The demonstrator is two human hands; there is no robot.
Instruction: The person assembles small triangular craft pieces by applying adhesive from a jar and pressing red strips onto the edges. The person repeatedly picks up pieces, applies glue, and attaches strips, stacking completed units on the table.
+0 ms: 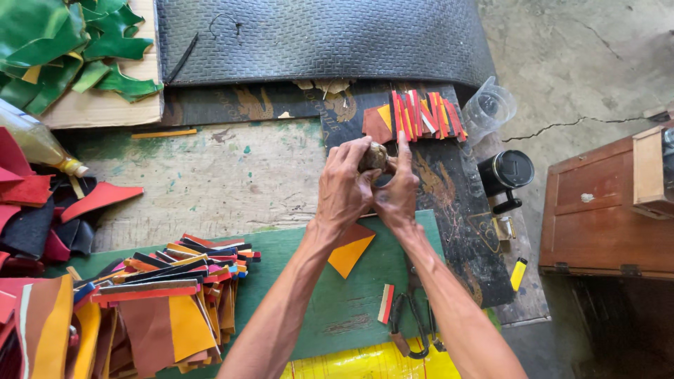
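Small brownish rounded lump (373,156) is grasped by left hand (345,188), right hand (397,191) pinching alongside; it could slip onto the far red-and-orange leather strips (421,116), scattering them.

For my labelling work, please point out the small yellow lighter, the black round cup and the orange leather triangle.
small yellow lighter (518,274), head view, body middle.
black round cup (507,170), head view, lid.
orange leather triangle (349,255), head view, centre.

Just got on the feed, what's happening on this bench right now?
A person works over a green board. The left hand grips a small brownish lump, while the right hand meets it with the forefinger pointing up. Just beyond lies a row of red and orange strips. Stacked leather pieces sit to the left, scissors near the right forearm.
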